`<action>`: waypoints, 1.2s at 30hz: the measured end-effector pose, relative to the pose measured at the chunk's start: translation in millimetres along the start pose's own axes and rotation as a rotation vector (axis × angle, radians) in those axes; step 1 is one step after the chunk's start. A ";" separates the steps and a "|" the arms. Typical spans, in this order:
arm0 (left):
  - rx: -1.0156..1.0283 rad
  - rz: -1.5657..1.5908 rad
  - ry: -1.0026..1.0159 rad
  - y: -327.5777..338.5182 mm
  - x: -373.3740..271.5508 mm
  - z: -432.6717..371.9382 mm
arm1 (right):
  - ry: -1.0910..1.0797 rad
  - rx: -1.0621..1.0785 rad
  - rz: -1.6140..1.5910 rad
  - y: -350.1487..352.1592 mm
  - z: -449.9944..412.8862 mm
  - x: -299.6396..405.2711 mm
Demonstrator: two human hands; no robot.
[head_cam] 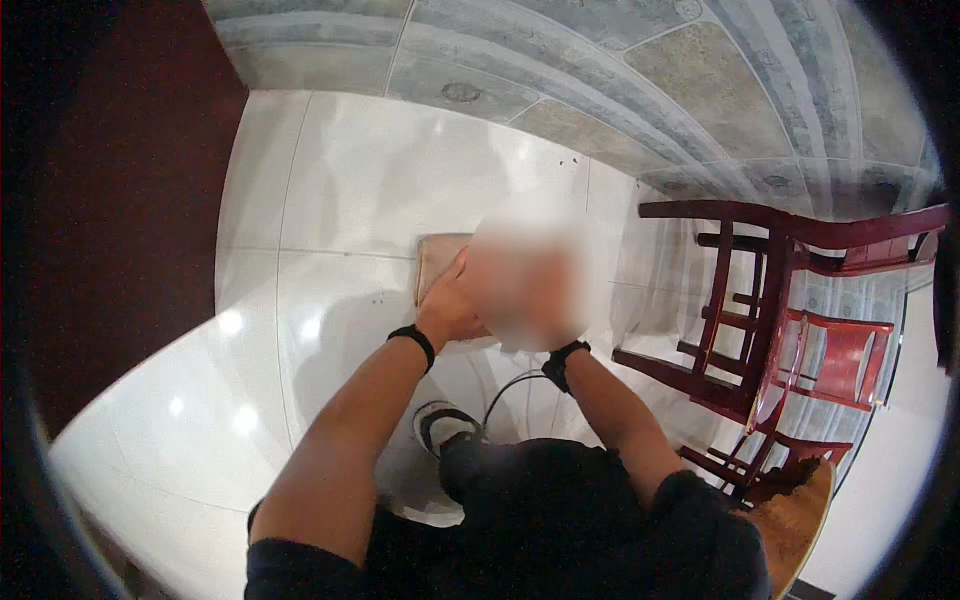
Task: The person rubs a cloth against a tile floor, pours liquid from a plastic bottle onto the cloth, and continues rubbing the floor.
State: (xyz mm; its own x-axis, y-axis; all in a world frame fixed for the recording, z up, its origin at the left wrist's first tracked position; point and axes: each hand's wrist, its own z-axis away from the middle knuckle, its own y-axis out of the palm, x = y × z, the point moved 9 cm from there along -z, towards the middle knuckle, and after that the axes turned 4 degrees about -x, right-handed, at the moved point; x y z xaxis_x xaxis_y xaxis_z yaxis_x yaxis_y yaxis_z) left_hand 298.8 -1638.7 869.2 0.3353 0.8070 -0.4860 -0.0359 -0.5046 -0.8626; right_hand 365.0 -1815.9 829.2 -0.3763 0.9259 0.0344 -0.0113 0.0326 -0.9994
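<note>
My left hand rests against a flat tan item, perhaps a folded cloth or a soft case, with its fingers along the near side. The item's right part disappears behind a blurred patch. That same blur covers most of my right hand, so its fingers and anything between them cannot be made out. A dark band circles my left wrist, and a black watch or band is on the right one. Below the hands, a thin black cable curves towards my shoe.
Dark red wooden chairs stand on the right beside a tiled wall. A round-edged wooden surface shows at lower right. On the left is a dark red panel. Glossy white tiles cover the floor.
</note>
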 end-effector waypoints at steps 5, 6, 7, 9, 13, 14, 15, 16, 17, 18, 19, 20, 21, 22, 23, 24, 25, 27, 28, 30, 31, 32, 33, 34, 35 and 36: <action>-0.036 -0.003 0.085 11.3 2.8 -7.5 | 0.157 0.076 0.076 3.8 4.3 -13.7; -0.016 -0.014 0.048 16.2 16.0 4.6 | 0.060 0.011 0.007 -16.7 -0.7 17.4; -0.001 -0.098 0.038 21.6 24.1 11.7 | -0.027 -0.064 -0.052 -34.0 -1.9 37.6; -0.015 -0.176 0.044 20.7 24.3 5.6 | -0.276 -0.033 -0.030 -39.7 -3.7 44.7; 0.050 -0.228 0.034 20.0 21.2 2.8 | -0.516 0.097 -0.044 -26.4 3.0 65.3; 0.038 -0.228 0.042 16.9 19.1 -0.1 | -0.529 0.100 -0.045 -26.0 -0.9 67.6; 0.040 -0.223 0.031 12.4 20.8 -5.0 | -0.478 0.126 -0.041 -26.2 -4.7 64.2; 0.062 -0.215 0.067 9.4 26.6 -6.1 | -0.432 0.155 -0.047 -24.2 -6.3 67.3; 0.084 -0.205 0.105 6.9 32.3 -7.4 | -0.442 0.169 -0.058 -23.4 -6.7 74.2; 0.093 -0.204 0.093 8.3 45.0 -8.8 | -0.404 0.165 -0.127 -27.2 -12.4 79.7; 0.035 -0.132 0.134 3.5 53.8 -9.8 | -0.359 0.160 -0.199 -27.1 -17.8 84.0; -0.023 -0.059 0.174 -1.7 62.4 -9.8 | -0.358 0.169 -0.211 -24.1 -23.5 92.3; -0.013 -0.053 0.183 -2.6 71.0 -15.0 | -0.370 0.132 -0.146 -21.5 -31.1 95.0; 0.040 -0.126 0.182 -3.2 76.8 -20.0 | -0.379 0.104 -0.080 -18.8 -36.4 95.7; 0.072 -0.155 0.187 -7.4 83.9 -23.4 | -0.362 0.117 -0.082 -12.9 -43.5 96.4; 0.108 -0.187 0.185 -11.9 92.6 -22.7 | -0.367 0.139 -0.137 -6.2 -50.5 103.6; 0.075 -0.163 0.203 -25.8 100.4 -23.0 | -0.370 0.156 -0.185 -3.5 -58.0 108.0; 0.048 -0.139 0.222 -44.5 122.0 -18.4 | -0.384 0.098 -0.134 -2.0 -74.3 131.7; 0.064 -0.161 0.167 -50.2 139.2 -13.5 | -0.411 0.033 -0.085 -5.8 -80.5 147.7; 0.088 -0.184 0.105 -64.1 168.1 7.0 | -0.437 0.143 -0.156 -9.6 -94.8 182.1; 0.031 -0.184 0.099 -79.1 178.8 21.6 | -0.470 0.250 -0.227 -10.3 -96.2 206.0; -0.030 -0.189 0.091 -94.9 187.0 38.4 | -0.479 0.254 -0.238 -15.8 -97.5 224.9; -0.025 -0.193 0.086 -102.8 194.3 55.7 | -0.513 0.254 -0.294 -20.7 -97.1 245.9; -0.022 -0.237 0.034 -108.1 203.0 74.3 | -0.539 0.256 -0.346 -21.3 -91.7 263.5; -0.019 -0.283 -0.020 -114.2 210.5 95.7 | -0.537 0.259 -0.351 -19.2 -83.5 282.0; -0.018 -0.281 -0.046 -120.5 209.0 119.1 | -0.595 0.230 -0.243 -17.0 -71.3 304.5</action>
State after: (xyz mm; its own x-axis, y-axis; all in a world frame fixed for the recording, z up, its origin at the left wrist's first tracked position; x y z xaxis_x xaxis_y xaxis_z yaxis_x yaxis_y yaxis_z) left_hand 261.1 -1372.6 854.8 0.2864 0.9289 -0.2347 0.0696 -0.2645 -0.9619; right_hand 316.7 -1507.7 856.8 -0.7825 0.5358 0.3173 -0.3321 0.0719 -0.9405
